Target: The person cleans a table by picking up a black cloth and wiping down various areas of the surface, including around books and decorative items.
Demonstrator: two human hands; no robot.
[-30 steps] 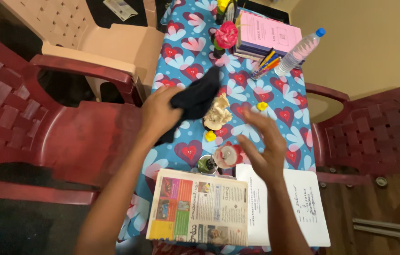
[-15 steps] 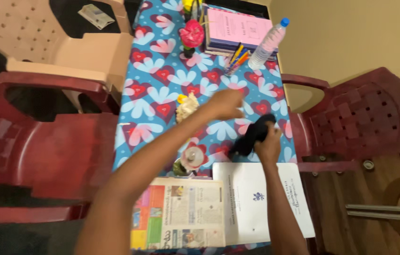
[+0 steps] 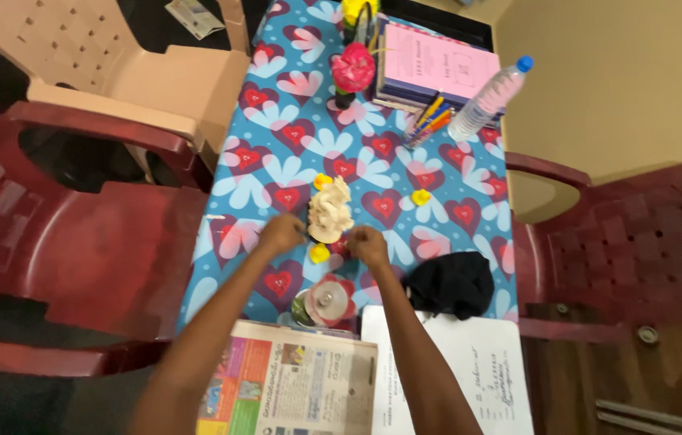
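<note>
My left hand (image 3: 280, 234) and my right hand (image 3: 368, 244) rest with curled fingers on the flowered blue tablecloth (image 3: 276, 173), on either side of a cream-coloured lumpy figure (image 3: 330, 213). Each hand touches or nearly touches the figure's lower edge. A small yellow piece (image 3: 320, 253) lies between the hands. A black cloth (image 3: 450, 283) lies bunched to the right of my right hand, apart from it. Whether the hands grip anything I cannot tell.
A round pink-and-white lidded tin (image 3: 326, 300) sits below the hands, by a folded newspaper (image 3: 288, 387) and a white sheet (image 3: 458, 370). Farther back stand a pink flower (image 3: 353, 69), books (image 3: 434, 64), pens (image 3: 428, 121), a water bottle (image 3: 490, 97). Dark red chairs (image 3: 91, 266) flank the table.
The black cloth went from my left hand across to the right side and was let go there. Both hands have moved to the cream figure.
</note>
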